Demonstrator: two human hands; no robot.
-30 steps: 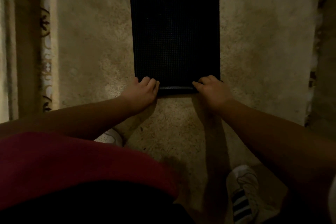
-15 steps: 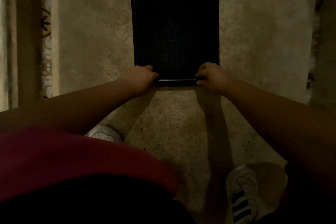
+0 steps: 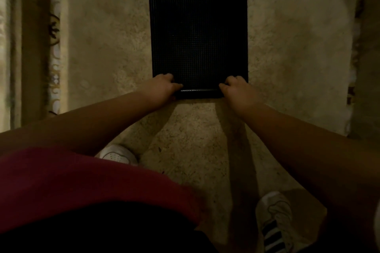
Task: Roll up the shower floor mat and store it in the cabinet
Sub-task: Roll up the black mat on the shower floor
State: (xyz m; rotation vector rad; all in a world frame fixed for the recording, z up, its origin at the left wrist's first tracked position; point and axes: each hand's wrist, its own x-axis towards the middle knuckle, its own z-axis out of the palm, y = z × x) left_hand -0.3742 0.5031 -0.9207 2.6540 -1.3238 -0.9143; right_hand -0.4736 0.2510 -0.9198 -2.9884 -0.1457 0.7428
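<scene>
The black mat (image 3: 198, 41) lies flat on the beige floor (image 3: 298, 57), its unrolled length running straight away from the person. Its near edge is curled into a roll (image 3: 200, 93) lying crosswise. The left hand (image 3: 162, 87) and right hand (image 3: 236, 88) each clasp one end of it, equally near. Bare floor surrounds the mat, so rolling forward looks unobstructed; no cabinet is in view.

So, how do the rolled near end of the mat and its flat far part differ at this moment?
The rolled near end is a narrow tube with a faint shine along its top; the flat far part is a wide matt sheet showing a fine grid. The left hand and right hand grip the rolled end, while the flat part lies untouched on the beige carpet. Both are black and equally wide.
</scene>
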